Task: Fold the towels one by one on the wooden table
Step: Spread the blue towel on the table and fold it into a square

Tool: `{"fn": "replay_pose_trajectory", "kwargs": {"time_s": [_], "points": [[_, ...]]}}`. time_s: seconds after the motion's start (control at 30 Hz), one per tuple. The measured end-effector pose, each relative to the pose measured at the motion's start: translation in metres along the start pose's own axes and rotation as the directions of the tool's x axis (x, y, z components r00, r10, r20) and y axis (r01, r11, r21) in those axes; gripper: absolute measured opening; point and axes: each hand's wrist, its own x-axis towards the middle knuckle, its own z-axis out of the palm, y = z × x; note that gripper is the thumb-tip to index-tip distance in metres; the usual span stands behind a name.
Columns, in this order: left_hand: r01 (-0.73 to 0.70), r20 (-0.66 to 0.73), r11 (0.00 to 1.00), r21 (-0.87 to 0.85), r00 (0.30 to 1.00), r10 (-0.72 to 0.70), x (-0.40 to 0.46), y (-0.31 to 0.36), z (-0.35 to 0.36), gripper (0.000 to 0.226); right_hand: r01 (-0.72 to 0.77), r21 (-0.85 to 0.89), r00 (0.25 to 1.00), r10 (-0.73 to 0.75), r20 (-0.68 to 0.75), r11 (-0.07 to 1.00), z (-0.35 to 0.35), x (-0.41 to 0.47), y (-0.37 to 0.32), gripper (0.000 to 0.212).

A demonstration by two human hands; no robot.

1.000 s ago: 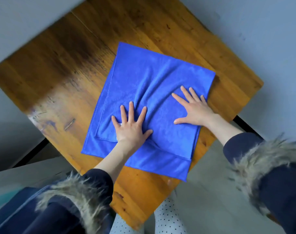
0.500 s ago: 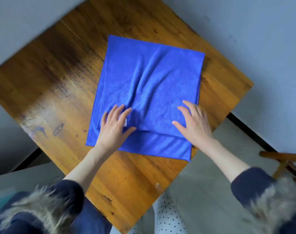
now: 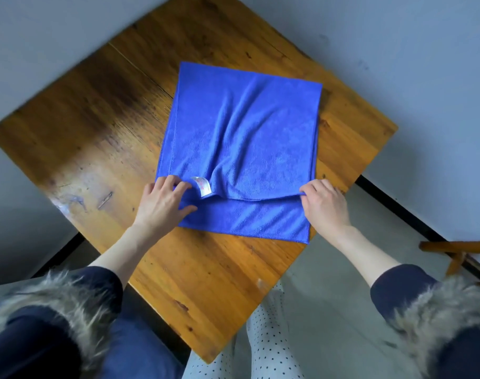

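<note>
A blue towel lies folded once on the wooden table; its upper layer ends short of the near edge, so a strip of the lower layer shows. My left hand pinches the near left corner of the upper layer, turning up a small white label. My right hand pinches the near right corner of that same layer at the towel's right edge. Creases run down the middle of the cloth.
The table's near corner points toward me, with grey floor around it. A wooden stool or frame stands at the right edge. My fur-trimmed dark sleeves and dotted trousers fill the bottom of the view.
Both hands went from pressing flat on the towel to sliding back to the near edge of the upper layer and pinching its two corners. The label has turned up.
</note>
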Motion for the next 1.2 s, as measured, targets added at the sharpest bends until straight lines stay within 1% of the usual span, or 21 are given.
{"fn": "replay_pose_trajectory", "kwargs": {"time_s": [0.07,0.13,0.2,0.3,0.37,0.43,0.5,0.6,0.67,0.7,0.77,0.8,0.87,0.9,0.93,0.97,1.0,1.03,1.1,1.17,1.2], "points": [[0.0,-0.005,1.0,0.005,1.0,0.0,-0.001,0.006,0.0,0.051,0.012,0.045,0.997,-0.009,-0.079,0.999,-0.009,0.001,-0.004,0.007],[0.017,-0.027,1.0,0.0,0.999,-0.017,0.0,0.017,0.003,0.05,0.04,0.079,0.99,-0.029,-0.137,0.996,-0.017,0.003,-0.008,0.008],[0.063,-0.023,0.998,-0.015,0.998,-0.063,0.003,0.028,0.005,0.043,0.068,0.106,0.982,-0.048,-0.182,0.992,-0.023,0.005,-0.009,0.008],[0.15,-0.035,0.988,-0.037,0.988,-0.151,0.009,0.034,0.005,0.023,0.081,0.117,0.972,-0.052,-0.229,0.99,-0.03,0.009,-0.01,0.009],[0.199,-0.084,0.976,-0.092,0.975,-0.207,0.011,0.029,0.001,0.021,0.061,0.125,0.967,-0.027,-0.254,0.99,-0.037,0.01,-0.008,0.01],[0.21,-0.168,0.961,-0.182,0.956,-0.241,0.01,0.022,-0.011,0.02,0.041,0.149,0.961,0.002,-0.277,0.988,-0.048,0.012,-0.001,0.012],[0.15,-0.284,0.955,-0.256,0.933,-0.222,0.005,0.014,-0.028,0.017,0.054,0.171,0.953,0.0,-0.304,0.984,-0.06,0.01,0.004,0.014],[-0.022,-0.475,0.966,-0.256,0.874,-0.105,-0.008,0.003,-0.048,0.015,0.094,0.147,0.926,-0.033,-0.376,0.985,-0.072,-0.003,0.004,0.014],[-0.095,-0.539,0.97,-0.224,0.841,-0.042,-0.019,-0.003,-0.049,0.015,0.105,0.125,0.907,-0.044,-0.418,0.987,-0.071,-0.019,-0.001,0.014],[-0.116,-0.537,0.971,-0.21,0.843,-0.015,-0.026,-0.006,-0.045,0.015,0.098,0.12,0.906,-0.039,-0.422,0.988,-0.067,-0.027,-0.003,0.015],[-0.124,-0.467,0.976,-0.177,0.884,0.027,-0.04,-0.011,-0.029,0.016,0.076,0.132,0.926,-0.021,-0.378,0.988,-0.05,-0.046,-0.009,0.017],[-0.114,-0.399,0.98,-0.165,0.916,0.039,-0.047,-0.013,-0.02,0.017,0.056,0.141,0.946,-0.008,-0.323,0.988,-0.039,-0.055,-0.011,0.018],[-0.076,-0.225,0.982,-0.174,0.974,0.035,-0.058,-0.015,-0.002,0.018,-0.032,0.146,0.993,0.048,-0.104,0.989,-0.015,-0.071,-0.013,0.018],[-0.046,-0.149,0.979,-0.196,0.989,0.016,-0.062,-0.015,0.004,0.018,-0.087,0.13,0.996,0.085,0.023,0.988,-0.004,-0.077,-0.012,0.018],[-0.014,-0.101,0.975,-0.22,0.995,-0.008,-0.065,-0.016,0.008,0.018,-0.125,0.11,0.987,0.112,0.117,0.986,0.006,-0.082,-0.01,0.019],[0.007,-0.091,0.969,-0.246,0.995,-0.031,-0.067,-0.016,0.011,0.019,-0.147,0.106,0.979,0.129,0.159,0.984,0.013,-0.085,-0.007,0.02],[0.023,-0.107,0.96,-0.279,0.993,-0.055,-0.068,-0.017,0.012,0.02,-0.173,0.127,0.975,0.152,0.162,0.977,0.019,-0.086,-0.007,0.019],[0.057,-0.129,0.943,-0.329,0.986,-0.105,-0.068,-0.017,0.012,0.021,-0.219,0.171,0.97,0.196,0.142,0.961,0.021,-0.086,-0.008,0.017],[0.221,-0.113,0.847,-0.483,0.944,-0.31,-0.063,-0.017,0.011,0.021,-0.365,0.291,0.931,0.354,0.091,0.885,0.024,-0.082,-0.013,0.013],[0.443,0.018,0.66,-0.607,0.838,-0.545,-0.053,-0.019,0.01,0.025,-0.539,0.381,0.835,0.536,0.124,0.751,0.026,-0.074,-0.017,0.013],[0.527,0.09,0.575,-0.625,0.781,-0.618,-0.047,-0.02,0.01,0.028,-0.613,0.395,0.782,0.598,0.178,0.684,0.026,-0.069,-0.018,0.016]]}}
